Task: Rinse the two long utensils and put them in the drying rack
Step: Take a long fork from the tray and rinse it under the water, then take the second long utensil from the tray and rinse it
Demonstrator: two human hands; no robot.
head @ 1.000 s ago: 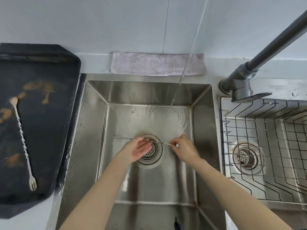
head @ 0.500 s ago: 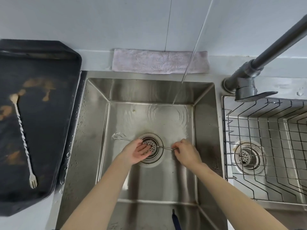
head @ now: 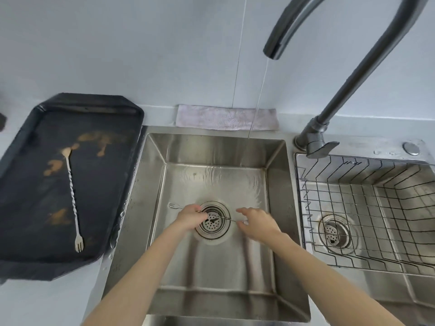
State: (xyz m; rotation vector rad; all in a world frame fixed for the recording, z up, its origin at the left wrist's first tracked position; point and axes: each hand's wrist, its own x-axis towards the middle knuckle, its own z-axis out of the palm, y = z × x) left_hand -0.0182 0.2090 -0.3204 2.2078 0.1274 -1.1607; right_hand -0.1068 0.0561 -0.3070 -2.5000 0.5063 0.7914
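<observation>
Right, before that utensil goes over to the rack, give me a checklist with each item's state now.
1. Left hand gripping the utensil in the sink: ok, closed on the shaft near the fork end.
2. Right hand gripping the other end: not ok, fingers look open beside it.
3. Water running from the faucet: ok, thin stream visible.
4. Utensil under the stream: not ok, the stream lands behind it.
5. Drying rack has room: ok, nothing in it.
6. Second utensil rinsed: not ok, lying on the stained tray.
</observation>
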